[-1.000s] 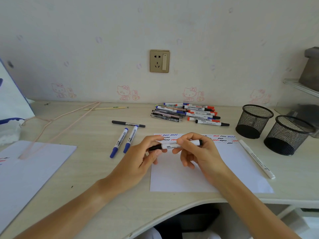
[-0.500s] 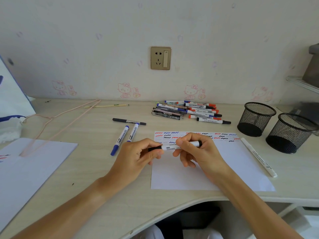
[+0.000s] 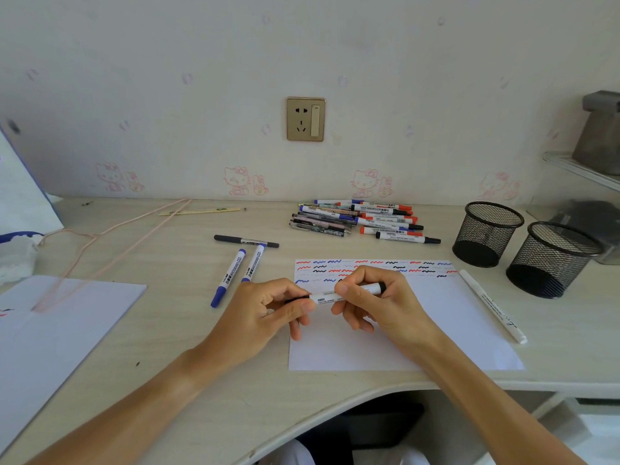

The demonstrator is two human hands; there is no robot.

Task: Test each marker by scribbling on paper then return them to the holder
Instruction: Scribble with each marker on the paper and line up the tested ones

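Both hands hold one white-barrelled black marker point(image 3: 339, 294) level above the upper left part of the paper sheet point(image 3: 446, 330). Left hand point(image 3: 265, 317): thumb and fingers curled round the marker's left, black-capped end. Right hand point(image 3: 385, 303): fingers pinch the barrel further right; the black butt end sticks out past the index finger. Whether the cap is seated or partly off, I cannot tell.

Paper sheet carries red, blue and black squiggles along its far edge. Beyond the sheet: marker pile point(image 3: 362, 219). Right of the sheet: white pen point(image 3: 491, 305) touching its edge, then two black mesh holders point(image 3: 488, 233), point(image 3: 553, 260). Left of the sheet: two blue markers point(image 3: 229, 276), point(image 3: 253, 263) and a dark pen point(image 3: 246, 241).
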